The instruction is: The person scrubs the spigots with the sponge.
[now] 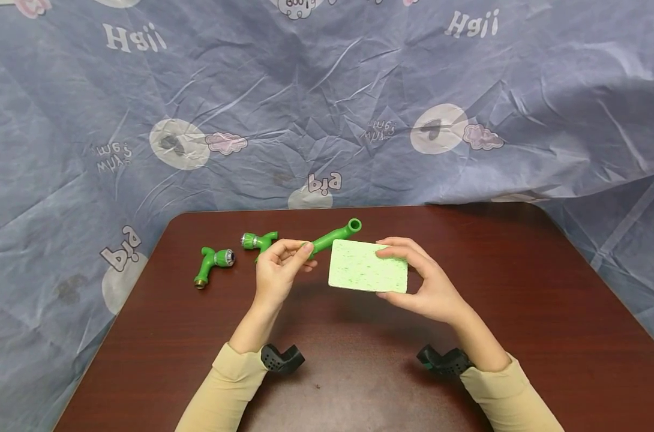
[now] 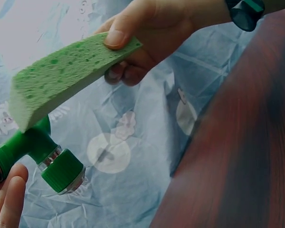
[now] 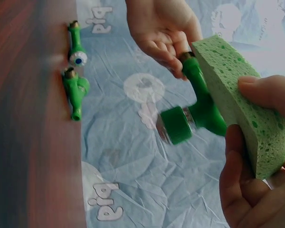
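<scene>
My left hand point(image 1: 277, 270) pinches a green faucet point(image 1: 332, 238) by its brass threaded end, with the spout pointing away to the right. In the right wrist view the faucet's ribbed green knob point(image 3: 175, 125) sticks out to the side. A light green sponge point(image 1: 362, 267) is gripped in my right hand point(image 1: 426, 282), thumb on one face and fingers on the other. Both are held up above the table. In the left wrist view the sponge point(image 2: 66, 71) overlaps the faucet's spout; the faucet's inner end is partly cut off by the frame edge.
Two more green faucets lie at the table's left: one nearer point(image 1: 207, 265) with a brass end, another point(image 1: 259, 241) partly behind my left hand. The dark red wooden table point(image 1: 494, 288) ends at a printed blue cloth point(image 1: 316, 120). Black wrist mounts point(image 1: 281, 359) sit on both forearms.
</scene>
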